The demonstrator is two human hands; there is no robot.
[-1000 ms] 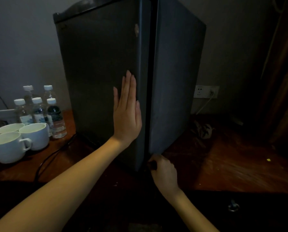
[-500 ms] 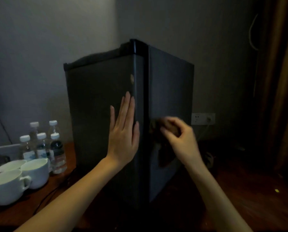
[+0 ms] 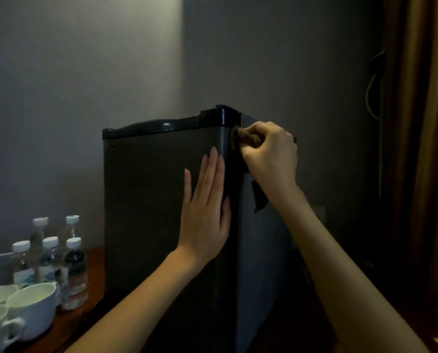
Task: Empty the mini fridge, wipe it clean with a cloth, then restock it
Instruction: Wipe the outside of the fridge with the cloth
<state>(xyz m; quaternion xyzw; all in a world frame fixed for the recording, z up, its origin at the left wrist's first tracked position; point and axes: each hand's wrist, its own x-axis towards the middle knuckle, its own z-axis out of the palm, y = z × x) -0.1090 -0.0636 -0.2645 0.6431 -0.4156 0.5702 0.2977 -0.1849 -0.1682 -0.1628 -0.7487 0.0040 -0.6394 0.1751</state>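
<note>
Cloth (image 3: 248, 138) bunched in right hand (image 3: 270, 152) against fridge (image 3: 161, 200) top corner.

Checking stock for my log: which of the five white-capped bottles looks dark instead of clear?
The front-row bottle closest to the mini fridge: its body is dark just below the cap, while the rest look clear.

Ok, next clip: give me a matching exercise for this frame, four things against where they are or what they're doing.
1 left hand
2 right hand
3 water bottles
4 white cups

A nearest the camera, bottom left
B grips the cloth at the mini fridge top corner
C flat against the mini fridge
D standing left of the mini fridge, behind the white cups

Pairs: 1-C, 2-B, 3-D, 4-A
</note>
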